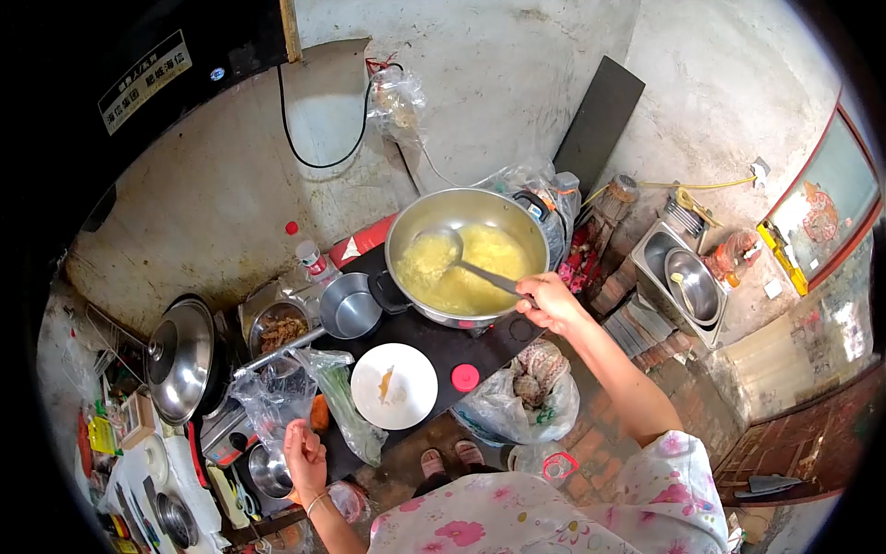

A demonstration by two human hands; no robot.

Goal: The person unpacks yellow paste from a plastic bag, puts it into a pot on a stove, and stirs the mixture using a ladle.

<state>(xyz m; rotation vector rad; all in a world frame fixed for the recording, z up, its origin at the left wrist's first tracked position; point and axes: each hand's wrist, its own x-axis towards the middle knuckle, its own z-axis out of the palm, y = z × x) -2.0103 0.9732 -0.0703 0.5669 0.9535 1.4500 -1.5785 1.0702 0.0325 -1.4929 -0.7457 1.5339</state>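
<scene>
My right hand (548,303) is closed round the dark handle of a ladle (489,276). The ladle's bowl lies in yellowish food inside a large steel pot (406,217) on the dark counter. My left hand (305,456) hangs at the lower left, fingers bent, near a clear plastic bag (275,403) and a small steel bowl (269,472); whether it holds anything is hard to make out. Between the hands lie a white plate (394,386) with a brown smear and a red lid (465,377).
Left of the pot stand a small grey saucepan (351,307), a bowl of brown food (281,331) and a lidded wok (181,360). Bagged green vegetables (347,403) lie by the plate. A sink (659,247) is at the right; a plastic bag (522,406) sits below the counter.
</scene>
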